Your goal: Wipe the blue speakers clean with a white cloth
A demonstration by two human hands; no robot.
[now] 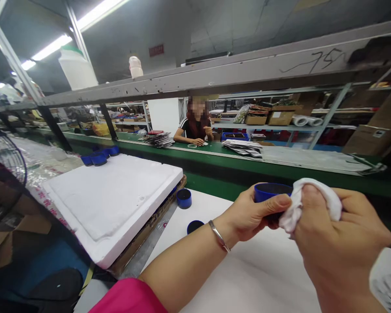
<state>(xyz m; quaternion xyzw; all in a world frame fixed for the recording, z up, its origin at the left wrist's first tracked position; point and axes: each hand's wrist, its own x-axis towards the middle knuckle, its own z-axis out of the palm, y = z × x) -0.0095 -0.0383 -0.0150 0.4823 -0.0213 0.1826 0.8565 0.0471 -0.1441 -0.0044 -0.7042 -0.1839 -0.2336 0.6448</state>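
My left hand (252, 215) is wrapped round a short blue cylinder with a dark top (272, 190), held above the white work surface (247, 278). In my right hand (340, 239) a bunched white cloth (290, 217) is pressed against the right side of that cylinder, with my thumb over the cloth. The cylinder's lower part is hidden by my fingers. Two similar pieces, a blue cylinder (184, 198) and a darker one (194, 226), rest on the surface left of my hands; my forearm partly covers the darker one.
At left lies a big white foam slab (114, 195), with several blue cylinders (98, 158) at its far corner. Across the green bench (211, 174) sits a co-worker (197, 124) beside stacked sheets (158, 139). A grey overhead beam (208, 77) crosses above; a fan (6, 174) stands far left.
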